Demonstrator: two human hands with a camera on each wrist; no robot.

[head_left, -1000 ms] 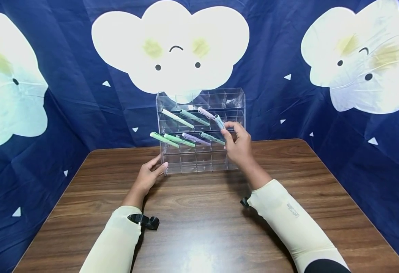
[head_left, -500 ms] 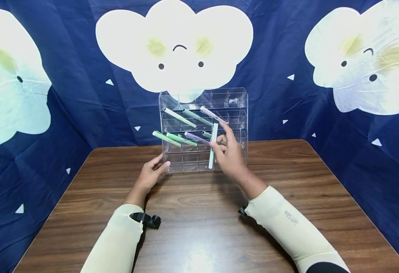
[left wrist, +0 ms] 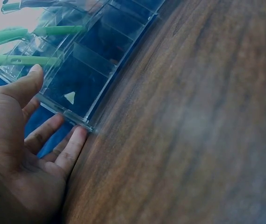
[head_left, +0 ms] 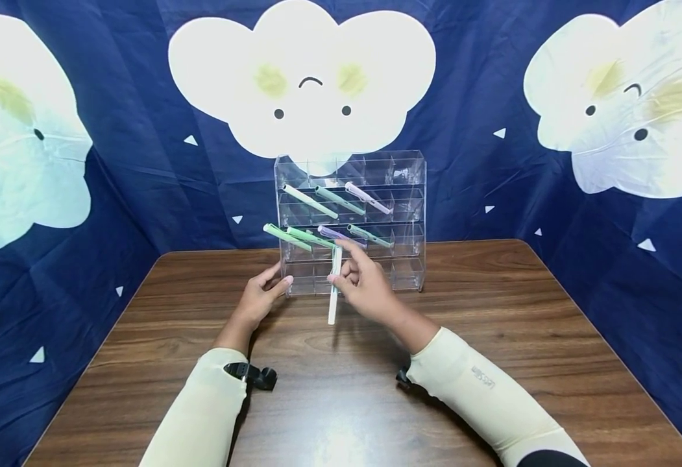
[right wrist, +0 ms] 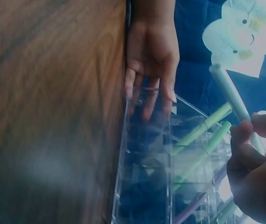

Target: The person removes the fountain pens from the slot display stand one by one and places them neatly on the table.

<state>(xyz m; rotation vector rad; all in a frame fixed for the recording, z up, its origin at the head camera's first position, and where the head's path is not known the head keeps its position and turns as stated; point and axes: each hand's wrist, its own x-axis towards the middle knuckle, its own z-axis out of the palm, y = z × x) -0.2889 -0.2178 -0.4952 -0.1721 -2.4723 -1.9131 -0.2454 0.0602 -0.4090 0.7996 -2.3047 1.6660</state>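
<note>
A clear multi-tier display rack [head_left: 408, 267] stands on the table's far part. My right hand [head_left: 370, 292] pinches a pale, capped pen [head_left: 333, 309] between thumb and fingers, held nearly upright before the rack's lowest tier. In the right wrist view this pen [right wrist: 231, 92] looks pale blue-green. Straight fingers of my left hand [head_left: 255, 299] touch the rack's lower left side; its thumb is raised beside the front. Slanted in the rack lie a white pen [head_left: 310, 202], teal pen [head_left: 341, 200] and lilac pen [head_left: 368, 198], with green pens [head_left: 310, 237], a purple pen [head_left: 330, 233] and grey-green pen [head_left: 370, 235] below.
The brown wooden table [head_left: 341, 383] extends toward me from the rack. Behind it hangs a dark blue curtain [head_left: 469, 207] with white cloud prints [head_left: 305, 58]. Black wrist straps [head_left: 250, 375] sit on my pale sleeves.
My right hand has moved left and down, from the second-row right side to before the lowest tier. The pen in it has turned from slanted to nearly upright. My left hand stays put.
</note>
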